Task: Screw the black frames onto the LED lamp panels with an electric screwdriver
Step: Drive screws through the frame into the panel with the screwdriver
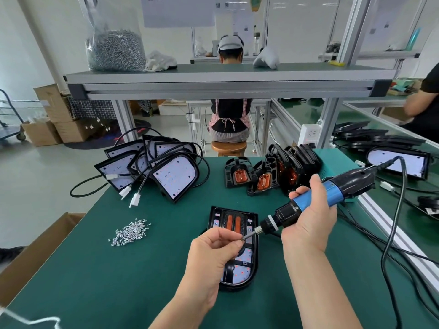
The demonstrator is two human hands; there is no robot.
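An LED lamp panel with a black frame (234, 236) lies flat on the green table (118, 269) in front of me. My right hand (308, 222) grips the blue and black electric screwdriver (316, 200), held slanted above the panel with its bit pointing left and down. My left hand (215, 250) pinches at the bit's tip; the fingers hide any screw there. A small heap of loose screws (130, 232) lies to the left of the panel.
Several LED panels with cables (164, 169) are stacked at the back left, and several black frames with orange inserts (268, 172) at the back right. The screwdriver's cord (394, 233) loops over the table's right side. A cardboard box (40, 252) stands left of the table.
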